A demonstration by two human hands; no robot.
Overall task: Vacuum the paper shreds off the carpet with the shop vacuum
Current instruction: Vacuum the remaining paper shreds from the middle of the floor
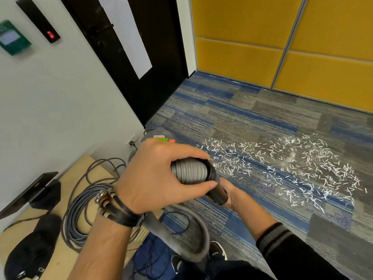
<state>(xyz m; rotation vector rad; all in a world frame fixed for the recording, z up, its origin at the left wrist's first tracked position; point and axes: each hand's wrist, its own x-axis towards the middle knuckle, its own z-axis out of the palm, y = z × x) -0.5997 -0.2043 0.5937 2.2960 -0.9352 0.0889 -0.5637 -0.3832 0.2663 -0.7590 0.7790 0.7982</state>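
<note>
My left hand [159, 178] grips the ribbed hose [189, 171], likely light and springy; my right hand [232, 191] lies under its stiffer black cuff [217, 190], grip not discernible.

It looked like an office: commercial carpet tiles [262, 122] striped in blue and grey, yellow padded wall panels [242, 57], a black door [161, 57] with a card reader [39, 20] and green wall box [12, 37] beside it, and coiled cable [80, 209] on a bench [60, 265].

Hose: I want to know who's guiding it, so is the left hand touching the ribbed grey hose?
Touching. The head view shows the left hand wrapped round the ribbed grey hose, fingers over the top, thumb underneath.
</note>
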